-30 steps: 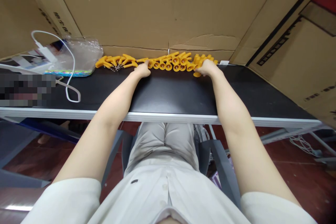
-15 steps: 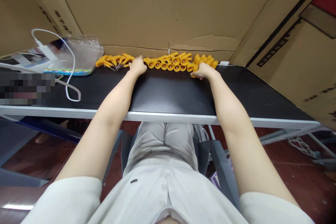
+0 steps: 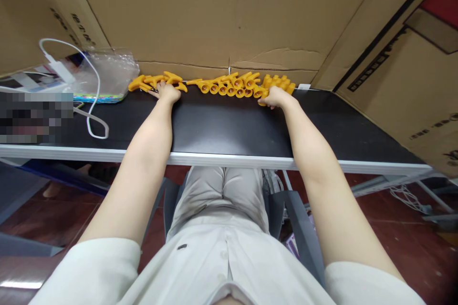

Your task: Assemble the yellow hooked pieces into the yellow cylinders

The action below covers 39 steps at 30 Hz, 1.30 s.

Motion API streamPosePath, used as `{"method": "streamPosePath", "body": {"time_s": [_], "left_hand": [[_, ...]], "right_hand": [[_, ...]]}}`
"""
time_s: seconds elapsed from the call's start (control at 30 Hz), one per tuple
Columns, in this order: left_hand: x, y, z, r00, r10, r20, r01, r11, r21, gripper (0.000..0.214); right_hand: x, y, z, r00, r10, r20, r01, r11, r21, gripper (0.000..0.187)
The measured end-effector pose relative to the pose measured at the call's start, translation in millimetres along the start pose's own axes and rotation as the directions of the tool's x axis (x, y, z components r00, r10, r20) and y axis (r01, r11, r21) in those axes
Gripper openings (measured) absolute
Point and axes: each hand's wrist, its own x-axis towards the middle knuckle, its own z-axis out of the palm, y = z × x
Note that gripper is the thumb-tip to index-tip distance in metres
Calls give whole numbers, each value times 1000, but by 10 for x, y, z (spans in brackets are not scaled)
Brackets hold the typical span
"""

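Observation:
At the back of the black table lie yellow branched plastic pieces with metal chains (image 3: 143,81) on the left. My left hand (image 3: 168,93) is over their right part, fingers spread among them; it covers most of the chains. In the middle, several yellow pieces with round hollow ends (image 3: 231,86) are stacked in a row, their openings facing me. My right hand (image 3: 275,97) is at the right end of this row, its fingers curled round a yellow hollow-ended piece (image 3: 263,101). Just behind that hand stand yellow stubby pieces (image 3: 277,81), partly hidden by it.
A clear plastic bag (image 3: 107,74) and a white cable (image 3: 98,105) lie on the left of the black table (image 3: 229,128). Cardboard walls (image 3: 229,14) stand behind and to the right (image 3: 411,86). A metal edge (image 3: 232,159) runs along the table's front.
My left hand has moved left, from the left end of the hollow-ended row to the chained pieces. My right hand stays at the right end of the row.

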Motion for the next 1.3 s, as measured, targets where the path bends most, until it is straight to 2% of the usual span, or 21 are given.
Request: {"method": "streamPosePath", "body": {"time_s": [0.1,0.2,0.3,0.4,0.47,0.6,0.7,0.83,1.0,1.17,1.3], "left_hand": [[22,61,-3,978,-135,-162,119,987,-105,58],[15,180,-50,948,-91,-304,23,976,-218,43],[54,284,-106,920,-95,-380,-23,955,-296,53],[131,382,-140,906,-154,-394,-26,909,-415,58],[173,455,-140,903,-206,-376,-29,846,-532,56],[190,589,-104,905,-323,-278,0,652,-759,42],[166,637,-85,919,-318,-232,-5,581,-814,27],[142,646,-76,949,-231,-214,-34,600,-800,30],[171,626,-28,959,-182,-217,-15,731,-682,12],[146,617,-13,935,3,-355,-186,856,-482,16],[-39,711,-86,937,169,-306,-276,895,-350,26]], "right_hand": [[-2,-2,1,1000,-8,-3,8,1000,-16,18],[20,19,11,1000,-20,-8,19,999,-26,16],[57,52,22,999,-32,-13,32,999,-32,19],[91,74,29,999,-48,-16,47,997,-65,20],[100,75,31,998,-64,-14,63,995,-78,19],[68,46,18,997,-76,-29,74,994,-77,17],[8,6,-18,998,-57,-23,54,994,-90,15],[-47,-41,-61,998,-61,-26,58,993,-98,20],[-2,-53,-50,978,-121,-168,106,990,-94,34],[78,-21,-25,941,-199,-272,191,980,-55,53],[26,-72,-28,909,-289,-301,283,957,-66,45]]}}
